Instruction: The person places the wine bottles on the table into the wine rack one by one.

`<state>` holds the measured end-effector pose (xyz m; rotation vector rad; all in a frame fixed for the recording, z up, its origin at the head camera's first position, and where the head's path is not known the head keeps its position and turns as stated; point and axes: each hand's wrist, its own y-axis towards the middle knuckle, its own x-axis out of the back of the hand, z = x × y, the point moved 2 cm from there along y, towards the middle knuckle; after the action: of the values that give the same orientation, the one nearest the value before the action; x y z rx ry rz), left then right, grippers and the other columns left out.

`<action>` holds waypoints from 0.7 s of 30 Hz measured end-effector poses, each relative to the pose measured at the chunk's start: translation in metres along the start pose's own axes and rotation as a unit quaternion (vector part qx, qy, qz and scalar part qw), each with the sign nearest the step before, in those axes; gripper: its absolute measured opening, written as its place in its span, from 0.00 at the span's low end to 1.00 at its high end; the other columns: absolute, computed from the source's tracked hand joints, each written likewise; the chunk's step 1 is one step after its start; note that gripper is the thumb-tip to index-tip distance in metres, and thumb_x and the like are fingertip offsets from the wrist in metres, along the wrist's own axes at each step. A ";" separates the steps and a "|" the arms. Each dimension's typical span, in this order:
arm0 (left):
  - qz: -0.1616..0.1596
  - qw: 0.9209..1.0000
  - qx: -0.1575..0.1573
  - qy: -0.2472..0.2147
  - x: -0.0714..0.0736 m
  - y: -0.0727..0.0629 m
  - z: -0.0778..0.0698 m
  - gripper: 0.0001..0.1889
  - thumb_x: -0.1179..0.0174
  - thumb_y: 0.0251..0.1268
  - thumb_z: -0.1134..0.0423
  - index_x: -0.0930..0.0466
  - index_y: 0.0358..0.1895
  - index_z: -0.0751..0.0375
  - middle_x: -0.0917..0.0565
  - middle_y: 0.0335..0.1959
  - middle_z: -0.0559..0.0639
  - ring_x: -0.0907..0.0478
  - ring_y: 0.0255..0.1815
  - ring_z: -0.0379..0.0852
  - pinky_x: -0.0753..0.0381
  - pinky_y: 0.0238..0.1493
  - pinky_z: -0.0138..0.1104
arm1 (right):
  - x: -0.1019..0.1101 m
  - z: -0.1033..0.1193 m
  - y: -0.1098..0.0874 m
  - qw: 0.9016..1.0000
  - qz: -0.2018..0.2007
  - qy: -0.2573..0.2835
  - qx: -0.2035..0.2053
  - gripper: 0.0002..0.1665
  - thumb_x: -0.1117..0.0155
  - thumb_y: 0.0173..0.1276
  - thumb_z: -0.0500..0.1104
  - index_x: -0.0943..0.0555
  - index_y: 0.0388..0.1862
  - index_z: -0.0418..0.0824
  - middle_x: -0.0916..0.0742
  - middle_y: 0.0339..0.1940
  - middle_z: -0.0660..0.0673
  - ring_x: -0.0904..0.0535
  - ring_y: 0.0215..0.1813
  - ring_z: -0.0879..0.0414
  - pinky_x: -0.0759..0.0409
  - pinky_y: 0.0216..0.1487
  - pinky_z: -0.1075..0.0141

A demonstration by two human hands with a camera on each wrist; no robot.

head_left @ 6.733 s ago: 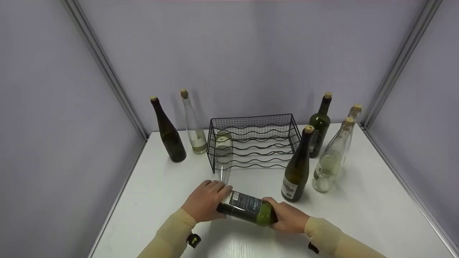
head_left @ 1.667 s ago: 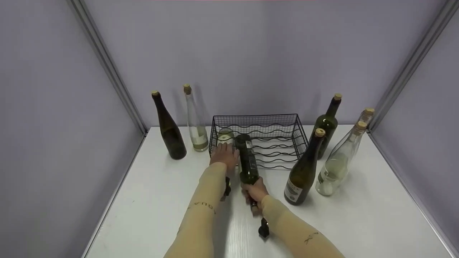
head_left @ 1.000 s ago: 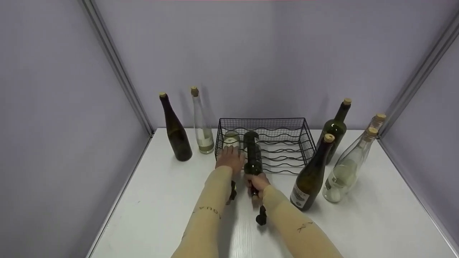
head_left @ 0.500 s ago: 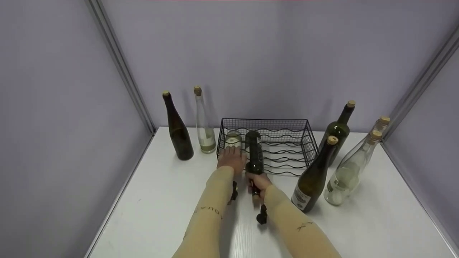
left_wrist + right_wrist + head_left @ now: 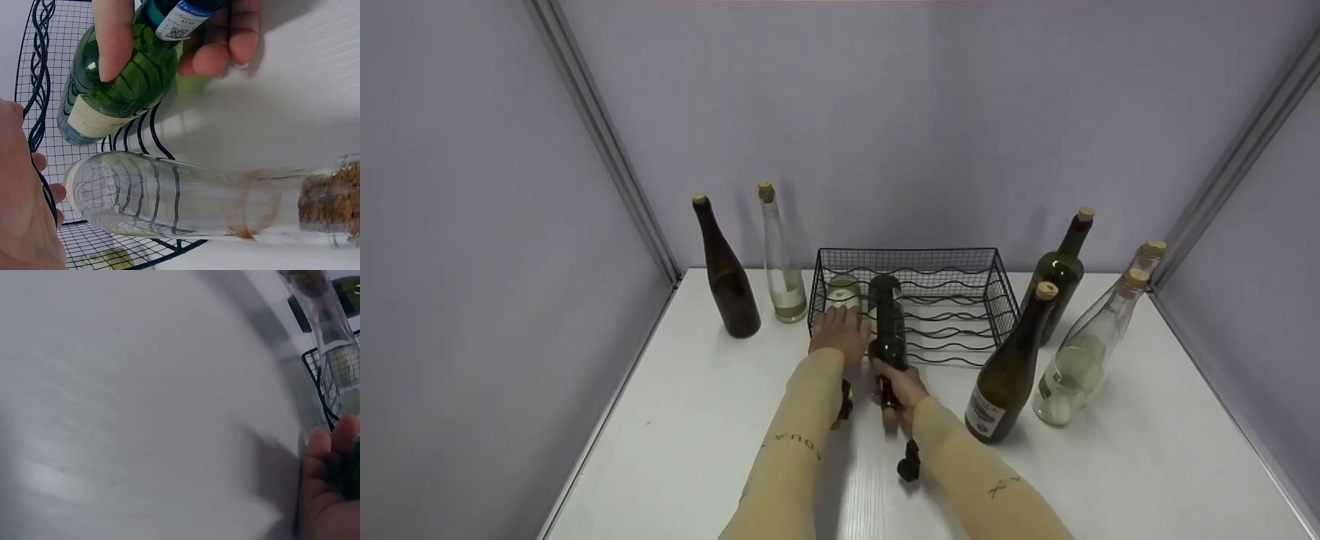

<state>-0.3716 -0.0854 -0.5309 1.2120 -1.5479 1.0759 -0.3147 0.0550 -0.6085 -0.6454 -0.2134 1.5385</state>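
Note:
The black wire bottle rack (image 5: pixel 945 259) stands at the back middle of the table. In its leftmost row lies a corked clear glass bottle (image 5: pixel 208 194), neck toward me. A green wine bottle (image 5: pixel 887 319) lies beside it on the right, base in the rack and corked neck jutting out at the front. My right hand (image 5: pixel 903 386) grips that neck, its thumb along the green shoulder in the left wrist view. My left hand (image 5: pixel 841 334) rests with fairly straight fingers over the rack's front left and the clear bottle; its fingertips (image 5: pixel 58 192) show past a rack wire.
Left of the rack stand a dark bottle (image 5: pixel 732 296) and a clear bottle (image 5: pixel 785 281), both corked. On the right stand a brown labelled bottle (image 5: pixel 1001 382), a green bottle (image 5: pixel 1061 270) and two overlapping clear bottles (image 5: pixel 1076 367). Pale walls enclose the table (image 5: pixel 697 450).
Earlier both hands held the green wine bottle sideways over the table. It has since gone into the rack; my left hand moved onto the rack. During the last second hardly anything moved.

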 end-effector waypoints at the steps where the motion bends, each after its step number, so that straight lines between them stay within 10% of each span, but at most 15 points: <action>1: -0.001 1.000 -0.001 -0.001 0.001 -0.001 0.000 0.32 0.75 0.78 0.42 0.52 0.76 0.54 0.47 0.76 0.55 0.56 0.77 0.56 0.60 0.73 0.51 | 0.000 -0.001 -0.002 1.000 0.003 0.004 0.000 0.35 0.30 0.61 0.54 0.33 0.57 0.36 0.17 0.40 0.37 0.18 0.33 0.51 0.18 0.41 0.57; 9: -0.007 1.000 -0.017 0.000 0.001 -0.003 0.002 0.32 0.75 0.78 0.43 0.52 0.76 0.57 0.47 0.76 0.57 0.56 0.77 0.57 0.61 0.74 0.50 | 0.002 -0.014 -0.017 0.999 0.043 0.016 0.021 0.39 0.35 0.64 0.60 0.31 0.57 0.29 0.16 0.35 0.42 0.18 0.38 0.51 0.20 0.48 0.57; 21: -0.016 1.000 -0.005 -0.002 -0.001 -0.003 0.000 0.33 0.79 0.77 0.42 0.50 0.76 0.55 0.46 0.76 0.54 0.56 0.77 0.55 0.61 0.74 0.50 | 0.003 -0.026 -0.022 0.999 -0.001 0.000 0.051 0.33 0.32 0.62 0.58 0.32 0.51 0.35 0.17 0.34 0.44 0.21 0.37 0.53 0.21 0.44 0.61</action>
<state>-0.3690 -0.0860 -0.5314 1.2297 -1.5304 1.0446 -0.2825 0.0531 -0.6192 -0.5646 -0.1338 1.5367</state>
